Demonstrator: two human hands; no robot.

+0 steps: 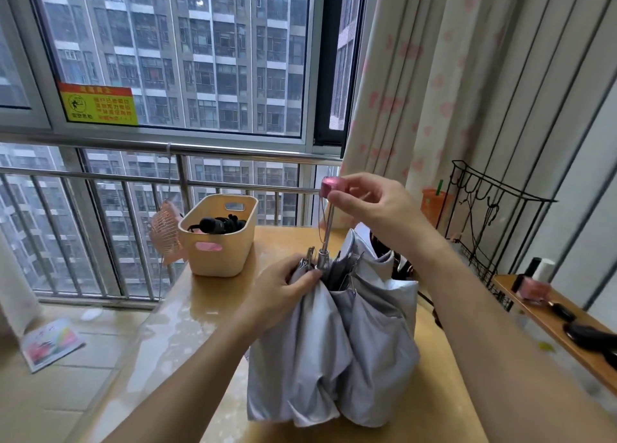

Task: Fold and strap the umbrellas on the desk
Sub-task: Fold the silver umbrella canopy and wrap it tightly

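Umbrella [337, 349] upright on table [187, 309] | left hand [283, 292] grips its top | right hand [377, 209] fingers [350, 184] pinch pink handle [329, 186] | risk: loose pinch could let the shaft spring out

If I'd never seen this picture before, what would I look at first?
Probably the silver-grey umbrella standing bunched up on the desk in the middle. The right hand pinches its pink handle up top, while the left hand grips the gathered fabric by the shaft. Behind it to the left sits a beige basket, and tall apartment blocks fill the window.
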